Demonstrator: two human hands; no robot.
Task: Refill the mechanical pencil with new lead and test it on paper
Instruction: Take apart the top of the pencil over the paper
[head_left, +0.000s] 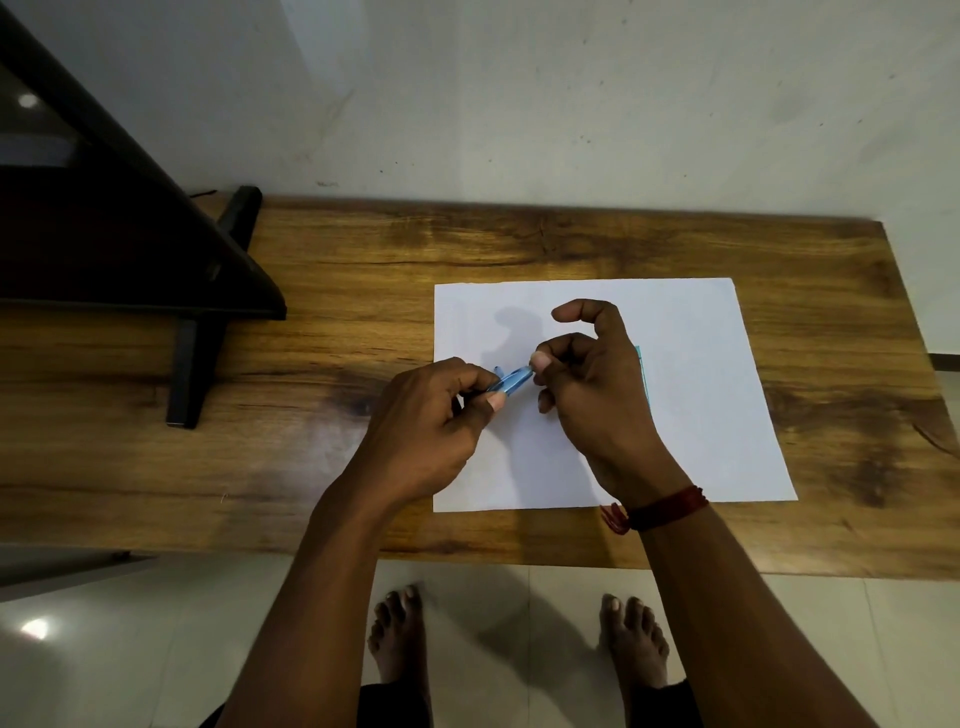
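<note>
A blue mechanical pencil (511, 378) is held above a white sheet of paper (701, 395) on the wooden table (322, 441). My left hand (436, 415) grips the pencil's barrel, with the thumb lying along it. My right hand (592, 384) pinches the pencil's upper end between thumb and middle finger, index finger raised. Most of the barrel is hidden inside my left fist. A thin teal strip (643, 374) shows on the paper just behind my right hand; whether it is the lead case I cannot tell.
A dark stand with slanted legs (208, 312) occupies the table's left side. The table's far edge meets a pale wall. Its near edge is just above my bare feet on the tiled floor.
</note>
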